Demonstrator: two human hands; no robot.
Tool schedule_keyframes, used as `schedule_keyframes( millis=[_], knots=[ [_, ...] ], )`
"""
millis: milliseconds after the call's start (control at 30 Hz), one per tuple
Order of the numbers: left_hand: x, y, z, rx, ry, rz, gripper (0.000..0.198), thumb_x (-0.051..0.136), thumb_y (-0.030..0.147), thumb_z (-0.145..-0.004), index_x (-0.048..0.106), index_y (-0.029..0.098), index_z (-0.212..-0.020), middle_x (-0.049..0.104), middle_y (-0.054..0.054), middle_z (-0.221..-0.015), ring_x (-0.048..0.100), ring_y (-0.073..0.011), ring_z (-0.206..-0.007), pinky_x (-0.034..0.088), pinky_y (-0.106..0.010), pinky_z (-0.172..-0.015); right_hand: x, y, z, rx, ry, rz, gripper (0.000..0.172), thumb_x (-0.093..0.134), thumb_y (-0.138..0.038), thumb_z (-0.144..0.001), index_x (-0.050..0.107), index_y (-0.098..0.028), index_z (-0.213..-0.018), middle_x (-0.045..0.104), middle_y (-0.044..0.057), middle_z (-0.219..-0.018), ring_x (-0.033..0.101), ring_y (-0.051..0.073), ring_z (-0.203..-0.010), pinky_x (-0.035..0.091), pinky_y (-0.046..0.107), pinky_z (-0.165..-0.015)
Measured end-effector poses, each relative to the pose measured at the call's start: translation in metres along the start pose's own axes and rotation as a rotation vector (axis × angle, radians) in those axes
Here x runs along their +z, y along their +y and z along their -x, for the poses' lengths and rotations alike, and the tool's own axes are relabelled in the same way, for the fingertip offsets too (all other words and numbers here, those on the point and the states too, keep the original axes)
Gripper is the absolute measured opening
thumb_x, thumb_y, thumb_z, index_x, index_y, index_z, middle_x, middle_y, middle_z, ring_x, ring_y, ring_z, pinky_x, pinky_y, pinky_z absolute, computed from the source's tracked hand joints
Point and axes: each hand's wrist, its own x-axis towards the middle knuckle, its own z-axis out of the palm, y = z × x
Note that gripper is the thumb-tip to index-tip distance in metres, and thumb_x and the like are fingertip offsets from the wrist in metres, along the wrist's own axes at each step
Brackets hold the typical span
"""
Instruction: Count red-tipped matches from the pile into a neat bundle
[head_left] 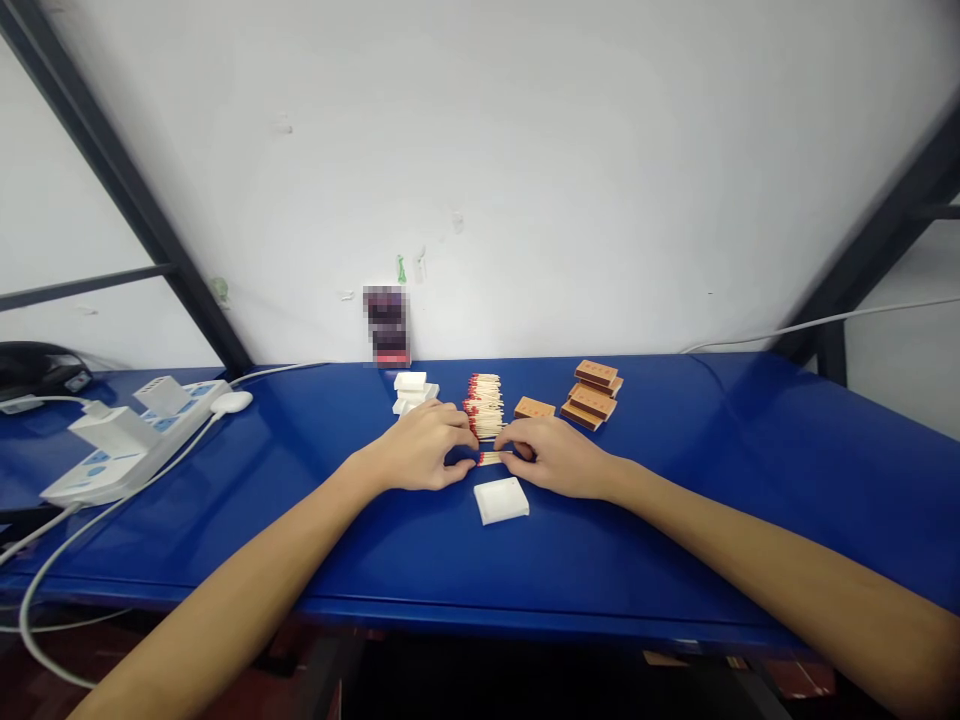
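Note:
Between my two hands lies a small bunch of matches [490,458], red heads to the left, close to the blue tabletop. My left hand [424,445] curves in from the left, its thumb and fingertips pinching at the red heads. From the right, my right hand [559,455] has thumb and forefinger at the plain wooden ends. Just beyond is a larger pile of matches [486,400], heads also to the left. A white matchbox tray [501,500] lies nearer to me. Behind my right hand a brown matchbox sleeve [534,408] is partly covered.
Several brown matchbox sleeves [592,395] are stacked at the right. White trays [412,390] are piled behind my left hand. A pixelated upright item [388,327] leans on the wall [562,180]. A power strip [135,450] with cables occupies the left side of the blue table [720,450].

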Motion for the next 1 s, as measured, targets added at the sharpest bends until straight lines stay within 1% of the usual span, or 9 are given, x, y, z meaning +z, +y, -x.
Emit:
schedule_keyframes(
  millis=[167,267,533,667,800,900,1000],
  knots=[
    [0.0012,-0.0001,-0.0009,0.022,0.020,0.003,0.013,0.063,0.026,-0.087,0.073,0.019,-0.091,0.068,-0.002,-0.088,0.059,-0.0167,-0.083,0.039,-0.034,-0.087,-0.0007,-0.0007,0.0000,-0.010,-0.004,0.004,0.013,0.055,-0.021,-0.089,0.066,-0.017,-0.083,0.056,-0.002,-0.065,0.045,0.010,-0.057,0.031,0.025,-0.057],
    [0.0026,-0.0005,-0.0012,0.028,0.023,-0.002,0.014,0.062,0.026,-0.088,0.073,0.019,-0.091,0.069,-0.002,-0.088,0.060,-0.0172,-0.084,0.038,-0.034,-0.086,-0.0010,-0.0007,0.0001,-0.011,-0.012,0.003,0.013,0.055,-0.021,-0.089,0.066,-0.017,-0.083,0.057,-0.002,-0.065,0.045,0.010,-0.057,0.031,0.025,-0.056],
    [0.0036,0.0003,-0.0015,0.027,0.027,0.011,0.016,0.060,0.028,-0.090,0.073,0.019,-0.093,0.069,-0.002,-0.091,0.060,-0.0172,-0.084,0.037,-0.034,-0.086,-0.0031,-0.0017,0.0005,-0.014,-0.020,-0.025,0.015,0.054,-0.021,-0.090,0.068,-0.018,-0.086,0.062,0.000,-0.071,0.052,0.012,-0.064,0.033,0.025,-0.059],
    [0.0036,0.0008,-0.0018,0.032,0.027,0.006,0.015,0.060,0.028,-0.090,0.072,0.019,-0.092,0.069,-0.003,-0.091,0.060,-0.0175,-0.084,0.036,-0.035,-0.089,-0.0049,-0.0025,0.0010,-0.010,-0.040,-0.033,0.015,0.054,-0.022,-0.090,0.068,-0.018,-0.086,0.060,0.000,-0.070,0.051,0.012,-0.063,0.033,0.026,-0.059],
    [0.0037,0.0004,-0.0019,0.031,0.026,-0.004,0.016,0.059,0.028,-0.090,0.072,0.019,-0.091,0.068,-0.003,-0.091,0.059,-0.0172,-0.082,0.037,-0.035,-0.088,-0.0037,-0.0013,0.0011,-0.020,-0.036,-0.038,0.014,0.055,-0.021,-0.089,0.068,-0.018,-0.084,0.059,-0.001,-0.068,0.049,0.011,-0.062,0.033,0.025,-0.058],
    [0.0029,-0.0010,-0.0017,0.014,0.022,-0.025,0.016,0.057,0.023,-0.089,0.072,0.018,-0.092,0.068,-0.003,-0.090,0.058,-0.0173,-0.082,0.038,-0.035,-0.086,-0.0014,0.0004,0.0015,-0.037,-0.012,-0.035,0.013,0.056,-0.021,-0.089,0.067,-0.018,-0.083,0.058,-0.002,-0.068,0.048,0.011,-0.060,0.032,0.025,-0.057],
    [0.0017,-0.0033,-0.0017,-0.021,0.021,-0.082,0.022,0.052,0.016,-0.088,0.072,0.019,-0.096,0.067,-0.004,-0.090,0.058,-0.0188,-0.084,0.039,-0.034,-0.082,-0.0006,0.0008,0.0023,-0.056,0.000,-0.037,0.011,0.058,-0.021,-0.088,0.068,-0.018,-0.085,0.058,-0.002,-0.067,0.046,0.011,-0.058,0.032,0.025,-0.057]
  ],
)
